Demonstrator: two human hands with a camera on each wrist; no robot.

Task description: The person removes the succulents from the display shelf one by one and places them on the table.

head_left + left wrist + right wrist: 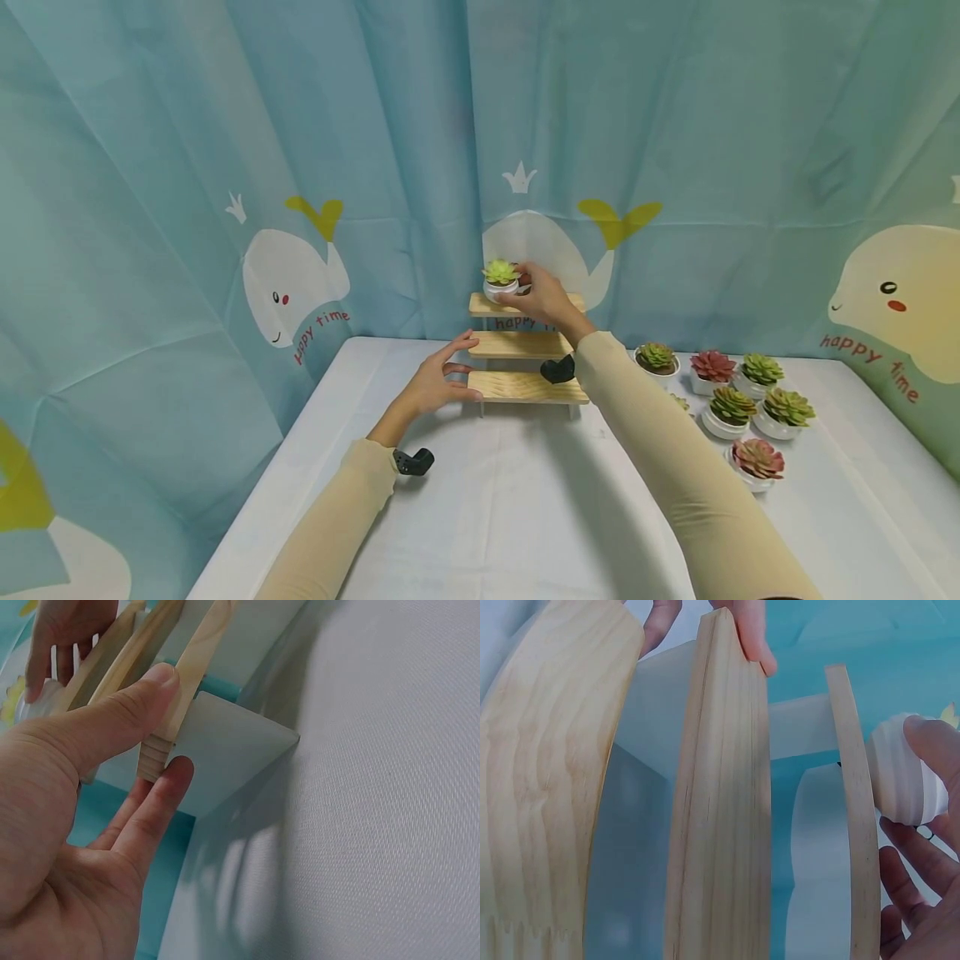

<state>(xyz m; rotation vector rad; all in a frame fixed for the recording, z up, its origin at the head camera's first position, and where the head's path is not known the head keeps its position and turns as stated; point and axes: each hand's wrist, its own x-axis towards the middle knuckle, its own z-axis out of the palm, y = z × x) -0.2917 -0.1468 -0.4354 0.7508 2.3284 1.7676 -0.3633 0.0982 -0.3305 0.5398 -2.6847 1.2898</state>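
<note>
A three-tier wooden display stand (525, 386) with pale boards and translucent side supports stands at the back of the table. My right hand (547, 298) grips a potted succulent (500, 272), light green in a white ribbed pot, at the left end of the top board. In the right wrist view the pot (901, 776) sits against that board, thumb on one side and fingers on the other. My left hand (432, 383) holds the stand's left side. Its thumb lies on the lowest board's end (155, 755) in the left wrist view, fingers at the other side.
Several potted succulents, green ones (787, 407) and reddish ones (757, 458), stand grouped on the table's right side. The table (480, 517) has a white cover. A blue curtain (420, 125) with whale prints hangs close behind the stand.
</note>
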